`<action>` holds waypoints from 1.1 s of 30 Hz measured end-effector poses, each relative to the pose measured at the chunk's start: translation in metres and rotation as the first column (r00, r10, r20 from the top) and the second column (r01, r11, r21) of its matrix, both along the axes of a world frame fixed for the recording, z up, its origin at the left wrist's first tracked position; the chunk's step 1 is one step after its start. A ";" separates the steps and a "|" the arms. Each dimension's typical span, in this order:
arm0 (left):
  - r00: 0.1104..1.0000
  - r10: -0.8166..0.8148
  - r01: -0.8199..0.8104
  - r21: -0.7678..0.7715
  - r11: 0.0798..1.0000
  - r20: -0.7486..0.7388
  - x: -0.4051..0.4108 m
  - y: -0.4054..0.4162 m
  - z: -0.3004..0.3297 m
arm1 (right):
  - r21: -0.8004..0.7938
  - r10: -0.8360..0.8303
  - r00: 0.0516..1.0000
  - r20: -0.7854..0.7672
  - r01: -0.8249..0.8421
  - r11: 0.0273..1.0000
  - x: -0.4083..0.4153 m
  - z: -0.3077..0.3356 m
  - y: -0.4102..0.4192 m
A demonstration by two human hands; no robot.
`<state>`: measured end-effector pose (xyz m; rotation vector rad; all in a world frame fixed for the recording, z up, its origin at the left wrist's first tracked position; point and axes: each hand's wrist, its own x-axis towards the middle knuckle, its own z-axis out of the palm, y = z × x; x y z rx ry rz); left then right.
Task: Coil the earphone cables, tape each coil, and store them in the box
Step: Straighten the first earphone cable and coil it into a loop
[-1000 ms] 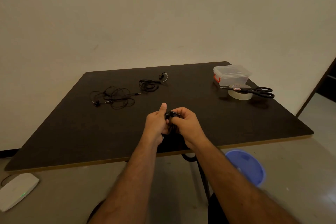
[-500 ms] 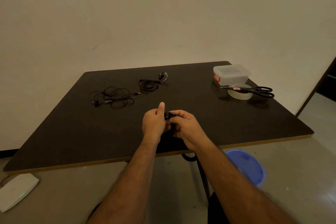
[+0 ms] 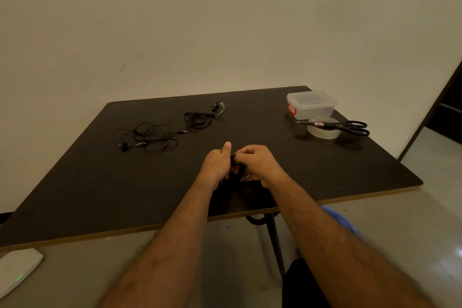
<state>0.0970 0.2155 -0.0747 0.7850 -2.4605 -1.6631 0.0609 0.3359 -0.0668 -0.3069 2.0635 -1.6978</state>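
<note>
Both forearms reach forward over the near edge of the dark rectangular counter (image 3: 100, 182), and the hands meet just above its middle. The left hand (image 3: 216, 165) is curled, thumb pointing up, gripping a thin black earphone cable (image 3: 236, 165); the right hand (image 3: 257, 161) pinches the same cable, fingers bent over it from the right. Compared with half a second ago the two hands sit closer together and the right fingers cover more of the cable. A loose tangled black earphone (image 3: 147, 136) and a smaller bundled black earphone (image 3: 200, 117) lie well apart at far left. The clear lidded plastic box (image 3: 311, 105) stands far right, beside the transparent tape roll (image 3: 323, 131) with black-handled scissors (image 3: 350, 127) resting on it.
</note>
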 end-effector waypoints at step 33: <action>0.974 -0.182 0.227 -0.555 0.800 0.136 -0.005 -0.019 -0.004 | 0.642 0.189 0.934 -0.304 0.054 0.764 -0.035 0.005 -0.010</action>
